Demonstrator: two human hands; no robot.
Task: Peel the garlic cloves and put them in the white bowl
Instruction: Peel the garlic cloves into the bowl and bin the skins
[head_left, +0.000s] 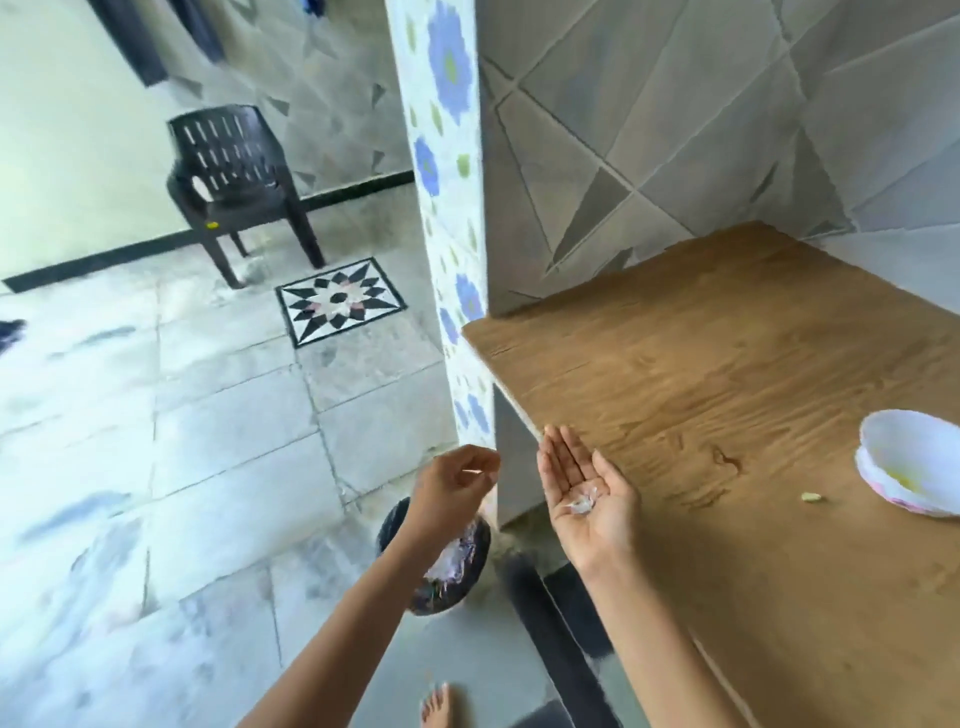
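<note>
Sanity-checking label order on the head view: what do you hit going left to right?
dark plastic chair → star-pattern floor tile → left hand, pinching a peel sliver → right hand → small yellowish bit → white bowl. Bin overlaps the left hand, so it's left out.

The wood-grain counter (727, 364) carries a white bowl (878, 467) at the right, partly cut off by the frame edge. One small pale garlic clove (811, 497) lies on the bare wood just left of the bowl, not touching it.

Dark plastic chair (236, 176) on tiled floor (171, 415)
</note>
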